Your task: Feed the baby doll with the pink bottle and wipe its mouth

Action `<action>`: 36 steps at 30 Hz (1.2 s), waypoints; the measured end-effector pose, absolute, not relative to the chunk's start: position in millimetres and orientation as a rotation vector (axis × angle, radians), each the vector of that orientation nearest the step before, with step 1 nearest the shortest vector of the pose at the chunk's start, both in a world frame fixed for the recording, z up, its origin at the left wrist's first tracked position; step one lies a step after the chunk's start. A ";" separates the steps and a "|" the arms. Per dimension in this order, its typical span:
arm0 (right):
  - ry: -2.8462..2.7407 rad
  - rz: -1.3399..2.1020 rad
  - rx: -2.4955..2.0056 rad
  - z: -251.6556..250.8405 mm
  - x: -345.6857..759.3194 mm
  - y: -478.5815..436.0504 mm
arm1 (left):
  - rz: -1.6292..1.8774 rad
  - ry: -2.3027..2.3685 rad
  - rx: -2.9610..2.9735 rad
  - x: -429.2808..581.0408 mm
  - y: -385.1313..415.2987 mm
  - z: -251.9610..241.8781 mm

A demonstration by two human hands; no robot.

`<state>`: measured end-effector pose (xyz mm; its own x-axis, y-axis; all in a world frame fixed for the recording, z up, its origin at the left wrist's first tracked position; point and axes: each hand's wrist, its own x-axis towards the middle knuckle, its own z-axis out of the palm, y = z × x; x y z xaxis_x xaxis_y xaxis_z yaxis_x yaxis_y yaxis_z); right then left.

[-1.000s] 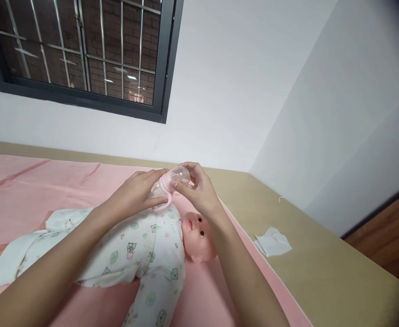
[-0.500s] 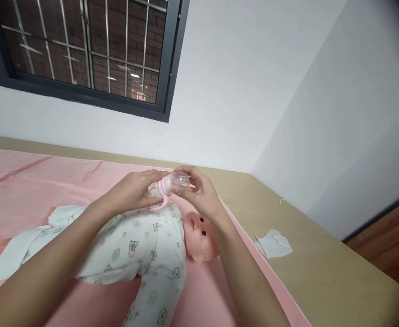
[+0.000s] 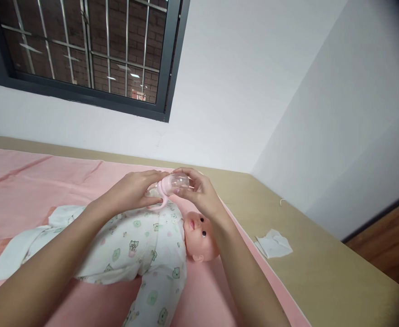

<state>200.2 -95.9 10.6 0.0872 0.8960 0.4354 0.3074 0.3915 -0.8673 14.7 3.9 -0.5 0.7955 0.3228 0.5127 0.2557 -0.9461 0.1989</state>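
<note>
Above the doll's chest I hold a small baby bottle (image 3: 166,185) with a pink collar and pink handles, tilted on its side. My left hand (image 3: 140,188) is closed around the bottle's body and handle, hiding part of it. At the other end, my right hand (image 3: 199,188) has its fingers and thumb closed on the clear domed cap (image 3: 182,180), which sits against the collar. A baby doll (image 3: 199,236) in a white printed outfit lies on its back under my forearms, its head to the right, partly covered by my right arm.
A pink sheet (image 3: 25,172) is spread under the doll on a wooden surface (image 3: 250,195). To the right lies a crumpled white tissue (image 3: 274,244). Behind are a white wall (image 3: 226,91) and a barred window (image 3: 83,45).
My right hand and the cap have shifted very slightly downward. My left hand, the bottle and the doll look the same.
</note>
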 end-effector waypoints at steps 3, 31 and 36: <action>-1.463 0.639 -1.140 10.3 201.6 -95.5 | 0.831 0.500 2.867 15.1 4.4 -0.9; -1.185 0.007 -1.760 -65.2 337.6 -42.0 | 0.881 1.207 2.410 -6.7 59.9 -10.3; -1.195 0.113 -2.057 -118.2 358.2 -34.1 | 0.847 1.351 2.305 -6.4 76.5 -22.0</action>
<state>358.2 -34.1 -118.2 0.5621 0.7799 0.2753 0.7148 -0.2906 -0.6361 -6.4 76.5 -22.0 0.3710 0.8707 0.3228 0.6698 -0.4917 0.5565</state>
